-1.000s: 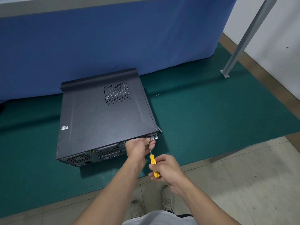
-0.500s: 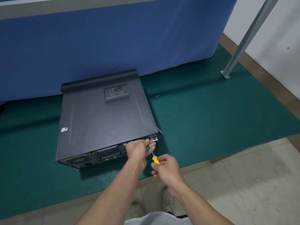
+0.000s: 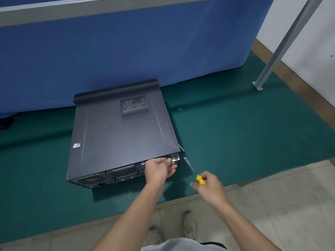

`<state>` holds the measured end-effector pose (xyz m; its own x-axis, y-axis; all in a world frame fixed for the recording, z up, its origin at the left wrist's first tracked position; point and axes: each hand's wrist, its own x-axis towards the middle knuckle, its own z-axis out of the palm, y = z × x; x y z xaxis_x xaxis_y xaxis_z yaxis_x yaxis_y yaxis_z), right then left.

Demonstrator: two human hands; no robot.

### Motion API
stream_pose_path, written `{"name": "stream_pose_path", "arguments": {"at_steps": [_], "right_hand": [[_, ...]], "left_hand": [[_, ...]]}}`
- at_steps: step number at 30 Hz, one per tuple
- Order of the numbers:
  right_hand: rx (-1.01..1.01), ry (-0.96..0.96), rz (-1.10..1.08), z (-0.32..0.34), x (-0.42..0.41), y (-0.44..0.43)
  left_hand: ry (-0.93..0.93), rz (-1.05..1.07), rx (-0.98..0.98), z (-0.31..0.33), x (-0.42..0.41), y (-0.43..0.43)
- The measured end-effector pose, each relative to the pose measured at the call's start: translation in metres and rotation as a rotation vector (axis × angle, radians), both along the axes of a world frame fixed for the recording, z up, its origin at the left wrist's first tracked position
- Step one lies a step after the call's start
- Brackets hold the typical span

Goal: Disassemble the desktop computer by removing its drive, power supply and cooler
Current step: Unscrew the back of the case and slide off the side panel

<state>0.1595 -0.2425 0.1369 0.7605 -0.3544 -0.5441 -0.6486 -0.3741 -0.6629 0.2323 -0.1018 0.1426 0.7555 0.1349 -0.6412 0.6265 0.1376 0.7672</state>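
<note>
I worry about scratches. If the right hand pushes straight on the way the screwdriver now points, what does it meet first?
Probably the computer case, at its rear right corner by the metal tab. The screwdriver in the right hand aims there; its blurred tip leaves depth unclear.

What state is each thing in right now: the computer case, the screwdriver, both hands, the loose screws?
Computer case: lying flat on the green mat, side panel still on.
Screwdriver: held, tip off the case, blurred.
Left hand: fingers at the case's rear right corner.
Right hand: gripping the yellow handle.
Two screws: loose on the mat.
</note>
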Motion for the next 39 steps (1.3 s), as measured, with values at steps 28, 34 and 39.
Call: {"name": "stream_pose_path", "arguments": {"at_steps": [28,34,39], "right_hand": [[0.014,-0.261,0.054,0.035,0.162,-0.045],[-0.160,-0.206,0.095,0.004,0.239,-0.052],[-0.259,-0.127,0.151,-0.030,0.300,-0.047]], "left_hand": [[-0.707,-0.618,0.955,0.017,0.114,-0.015],[-0.329,-0.708,1.293,-0.009,0.182,0.011],[-0.349,-0.634,1.396,-0.021,0.187,0.012]]}}
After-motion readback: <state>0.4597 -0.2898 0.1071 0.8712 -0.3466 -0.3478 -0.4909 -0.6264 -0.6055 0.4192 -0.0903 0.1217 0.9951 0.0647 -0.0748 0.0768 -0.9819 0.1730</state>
